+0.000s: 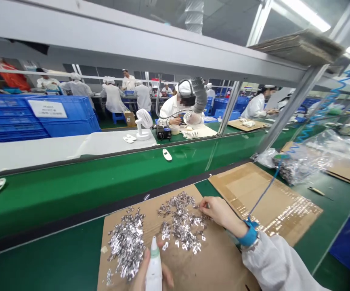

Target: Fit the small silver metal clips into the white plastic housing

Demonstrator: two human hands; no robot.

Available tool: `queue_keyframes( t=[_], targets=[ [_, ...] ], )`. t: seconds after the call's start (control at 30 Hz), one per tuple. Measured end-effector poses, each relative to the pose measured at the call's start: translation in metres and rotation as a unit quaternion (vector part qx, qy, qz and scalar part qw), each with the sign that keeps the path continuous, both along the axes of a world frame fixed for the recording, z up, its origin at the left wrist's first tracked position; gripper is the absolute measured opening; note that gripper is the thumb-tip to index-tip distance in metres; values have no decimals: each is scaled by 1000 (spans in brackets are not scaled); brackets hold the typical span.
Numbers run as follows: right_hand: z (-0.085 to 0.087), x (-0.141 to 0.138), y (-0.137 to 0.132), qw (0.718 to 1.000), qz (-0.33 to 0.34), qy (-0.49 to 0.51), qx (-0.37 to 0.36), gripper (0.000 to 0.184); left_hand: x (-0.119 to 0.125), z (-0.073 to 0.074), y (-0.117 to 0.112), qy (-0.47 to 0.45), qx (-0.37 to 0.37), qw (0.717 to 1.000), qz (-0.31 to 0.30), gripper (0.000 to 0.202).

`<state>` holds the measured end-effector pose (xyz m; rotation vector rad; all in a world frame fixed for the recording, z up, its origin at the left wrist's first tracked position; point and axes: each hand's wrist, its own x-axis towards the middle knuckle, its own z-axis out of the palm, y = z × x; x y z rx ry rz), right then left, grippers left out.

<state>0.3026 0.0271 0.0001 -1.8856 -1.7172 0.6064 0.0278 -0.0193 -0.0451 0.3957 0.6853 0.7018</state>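
Well, a cardboard sheet (211,264) was laid on the green desk (47,254), and a left heap (126,246) and a right heap (181,222) of small silver metal bits were spread on it, just apart. The right hand (221,214) was held over the sheet, its fingers (203,205) drawn together at the edge of the right heap; whether a bit was clamped between them could not be told. A blue wrist strap (249,238) was worn above that hand. The left hand (143,275) was kept at the sheet's near edge, its fingers (167,275) clamped around a white plastic tube (154,262) with a green collar. A second cardboard sheet (262,202) was laid just right of the sheet, and a clear plastic bag (298,161) of metal bits was placed beyond it. A green conveyor belt (72,202) was seen behind the sheet, with a co-worker (175,107) seated farther back.
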Motion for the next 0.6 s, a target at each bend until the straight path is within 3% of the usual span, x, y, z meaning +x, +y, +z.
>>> queue_keyframes(
  t=[0.1,0.23,0.37,0.43,0.5,0.6],
  targets=[
    [14,-14,-7,998,9,54,-27,12,3,12,-9,53,24,998,6,68],
    [28,-62,-26,976,60,186,-102,24,8,30,-19,120,30,991,57,63],
    [26,-115,-47,901,155,377,-145,16,11,32,-23,109,44,985,123,62],
    [20,-129,-52,874,183,418,-169,15,11,29,-24,77,22,986,144,62],
    [14,-133,-54,874,188,413,-177,15,11,24,-23,56,-1,987,152,63],
    [10,-129,-54,896,197,370,-149,12,11,21,-23,48,-18,985,164,63]
  ],
)
